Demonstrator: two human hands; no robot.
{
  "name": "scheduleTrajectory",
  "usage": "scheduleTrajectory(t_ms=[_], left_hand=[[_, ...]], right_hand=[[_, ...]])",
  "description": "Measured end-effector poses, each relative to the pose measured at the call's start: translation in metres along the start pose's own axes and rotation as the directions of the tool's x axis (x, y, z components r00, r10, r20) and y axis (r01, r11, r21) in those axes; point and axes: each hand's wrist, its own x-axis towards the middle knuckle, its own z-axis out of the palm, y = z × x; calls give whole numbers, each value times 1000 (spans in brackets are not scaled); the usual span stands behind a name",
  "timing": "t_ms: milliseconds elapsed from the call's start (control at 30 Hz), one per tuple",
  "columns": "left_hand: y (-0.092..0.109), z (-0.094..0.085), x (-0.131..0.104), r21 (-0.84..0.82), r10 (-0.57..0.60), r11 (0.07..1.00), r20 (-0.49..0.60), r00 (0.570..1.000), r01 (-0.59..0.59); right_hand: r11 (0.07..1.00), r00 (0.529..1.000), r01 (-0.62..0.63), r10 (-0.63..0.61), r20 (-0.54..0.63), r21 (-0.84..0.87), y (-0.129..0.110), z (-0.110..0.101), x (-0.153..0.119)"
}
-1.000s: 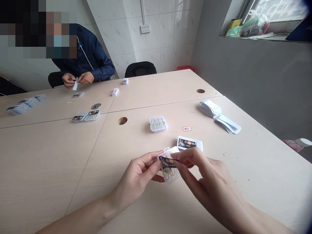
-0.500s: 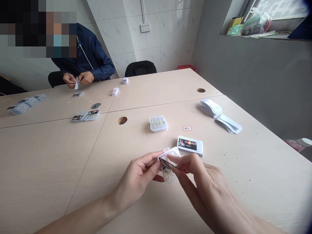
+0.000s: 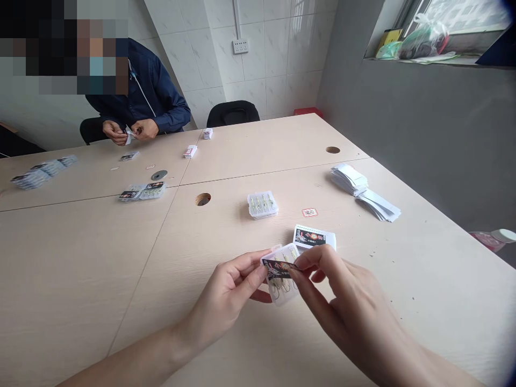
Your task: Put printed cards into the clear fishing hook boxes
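Observation:
A clear plastic box (image 3: pixel 283 293) with hooks inside is in my left hand (image 3: pixel 237 279), its thumb on the near left edge and the other fingers partly hidden behind. Across the box lies a black printed label (image 3: pixel 278 268). My right hand (image 3: pixel 334 285) pinches the label's right end between thumb and index finger. Just behind that hand is a stack of printed labels (image 3: pixel 310 236), partly covered by the fingers. Farther back, clear boxes with hooks (image 3: pixel 262 205) are stacked on the table.
White paper strips (image 3: pixel 350 180) lie at the right. A small red-edged sticker (image 3: pixel 309 213) and a round hole (image 3: pixel 202 199) are nearby. Labelled boxes (image 3: pixel 153 190) sit to the left. Across the table (image 3: pixel 258 145), a person (image 3: pixel 161 91) holds something white.
The label has turned flatter across the box, showing more of its print. My right fingers have shifted slightly right, to its end. My left hand has hardly moved.

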Motion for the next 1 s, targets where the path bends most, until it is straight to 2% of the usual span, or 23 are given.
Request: scheduleTrajectory(t_ms=[500, 1000], left_hand=[[3, 0, 0, 21, -23, 1000, 37, 999, 22], [4, 1, -2, 11, -30, 1000, 42, 999, 30]], right_hand=[[999, 997, 7, -9, -71, -38, 5, -1, 2], [998, 996, 26, -30, -82, -57, 5, 0, 2]])
